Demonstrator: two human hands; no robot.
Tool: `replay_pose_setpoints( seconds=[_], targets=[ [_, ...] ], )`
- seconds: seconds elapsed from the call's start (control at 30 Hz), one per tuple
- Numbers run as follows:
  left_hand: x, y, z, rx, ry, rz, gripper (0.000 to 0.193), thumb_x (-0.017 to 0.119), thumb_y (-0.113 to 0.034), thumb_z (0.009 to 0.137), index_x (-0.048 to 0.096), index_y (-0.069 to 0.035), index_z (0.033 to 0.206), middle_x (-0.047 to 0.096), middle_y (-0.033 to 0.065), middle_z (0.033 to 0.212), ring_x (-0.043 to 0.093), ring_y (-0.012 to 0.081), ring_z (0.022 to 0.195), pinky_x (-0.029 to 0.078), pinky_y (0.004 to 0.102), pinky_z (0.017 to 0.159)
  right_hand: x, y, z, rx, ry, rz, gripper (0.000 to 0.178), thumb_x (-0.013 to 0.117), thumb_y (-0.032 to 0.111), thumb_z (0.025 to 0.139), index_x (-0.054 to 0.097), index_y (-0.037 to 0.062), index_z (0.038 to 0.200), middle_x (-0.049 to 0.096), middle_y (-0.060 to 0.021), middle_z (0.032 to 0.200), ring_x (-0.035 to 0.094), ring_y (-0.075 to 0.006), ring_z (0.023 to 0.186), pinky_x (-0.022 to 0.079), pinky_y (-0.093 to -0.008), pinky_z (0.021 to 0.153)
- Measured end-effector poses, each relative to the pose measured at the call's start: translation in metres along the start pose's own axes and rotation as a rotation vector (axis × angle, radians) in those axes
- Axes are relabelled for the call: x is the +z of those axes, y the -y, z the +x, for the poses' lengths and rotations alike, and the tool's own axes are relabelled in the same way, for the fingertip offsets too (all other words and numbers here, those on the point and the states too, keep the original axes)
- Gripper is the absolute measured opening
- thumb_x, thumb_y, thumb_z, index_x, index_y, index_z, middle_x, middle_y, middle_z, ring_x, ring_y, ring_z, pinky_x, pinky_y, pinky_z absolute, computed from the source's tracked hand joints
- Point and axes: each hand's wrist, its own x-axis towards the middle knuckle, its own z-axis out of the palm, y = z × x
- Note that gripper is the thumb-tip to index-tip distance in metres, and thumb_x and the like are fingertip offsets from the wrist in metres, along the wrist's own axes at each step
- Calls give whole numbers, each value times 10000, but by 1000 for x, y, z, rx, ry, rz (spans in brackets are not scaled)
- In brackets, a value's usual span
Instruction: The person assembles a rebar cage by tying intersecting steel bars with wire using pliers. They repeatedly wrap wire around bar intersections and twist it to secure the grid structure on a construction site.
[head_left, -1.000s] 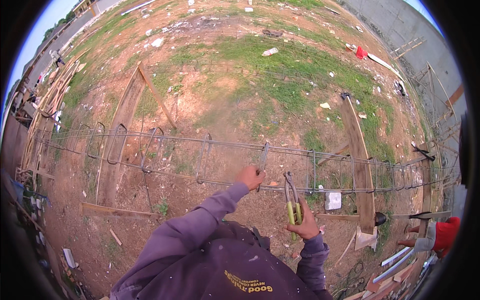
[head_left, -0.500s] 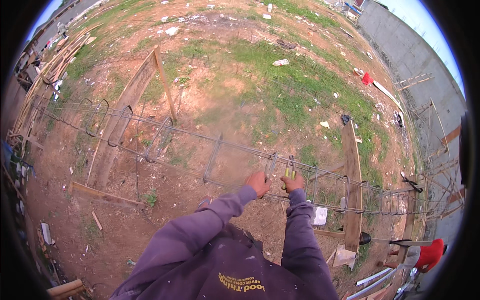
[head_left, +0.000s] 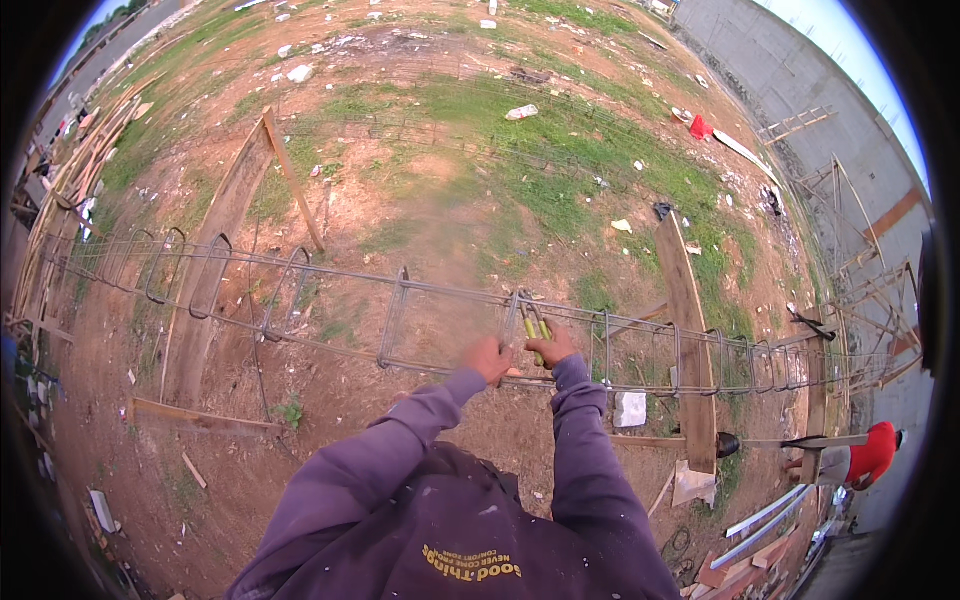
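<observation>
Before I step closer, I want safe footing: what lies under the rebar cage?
Under the rebar cage show bare dirt, grass patches, wooden planks and a pale block. The person's arms hide the ground nearest them.

Building site: rebar cage (head_left: 420, 320), formwork planks (head_left: 685, 330).

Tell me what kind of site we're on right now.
Most likely an outdoor building site: a long steel rebar cage rests on wooden planks over bare dirt, beside an unfinished block wall.
</observation>
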Motion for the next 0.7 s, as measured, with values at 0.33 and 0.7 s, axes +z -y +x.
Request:
replay_pose_setpoints(
  seconds=[0.33,0.7],
  targets=[
    [1,3,4,61,-48,8,360,600,-341,844,673,7,789,635,226,694,640,387,681,474,465,655,-12,14,-18,212,-11,-99,641,757,385,690,599,-26,1156,634,-277,1098,619,-373,1065,486,-440,899],
    [0,4,6,68,-23,26,377,597,-351,858,668,14,795,632,206,671,636,352,645,474,444,626,-34,-23,-16,257,-338,-171,661,763,377,681,606,-70,1143,677,-246,934,682,-355,849,529,-417,768]
  ],
)
